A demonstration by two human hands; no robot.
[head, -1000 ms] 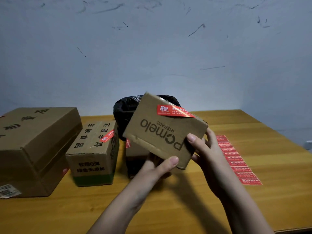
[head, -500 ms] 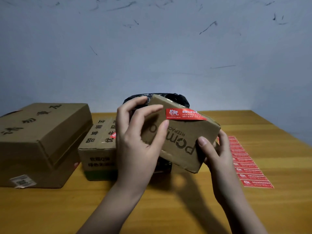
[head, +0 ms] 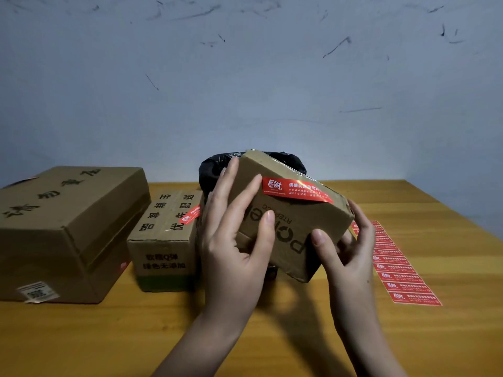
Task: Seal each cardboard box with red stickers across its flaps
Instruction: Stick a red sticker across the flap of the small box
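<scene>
I hold a small brown cardboard box (head: 296, 227) printed "Pomelo" tilted above the table, between both hands. A red sticker (head: 296, 193) lies across its upper edge. My left hand (head: 234, 235) grips the box's left end, fingers spread over its face. My right hand (head: 345, 248) grips the lower right corner, thumb on the front. A strip of red stickers (head: 400, 270) lies flat on the table to the right.
A large cardboard box (head: 68, 227) stands at the left. Beside it is a medium box (head: 166, 240) with Chinese print and a red sticker (head: 190, 214) on top. A black plastic bag (head: 215, 170) sits behind the held box. The wooden table (head: 272, 336) ends at a grey wall.
My left hand moved from under the box up onto its left end and face. The box tilted and shifted slightly right. The view moved a little.
</scene>
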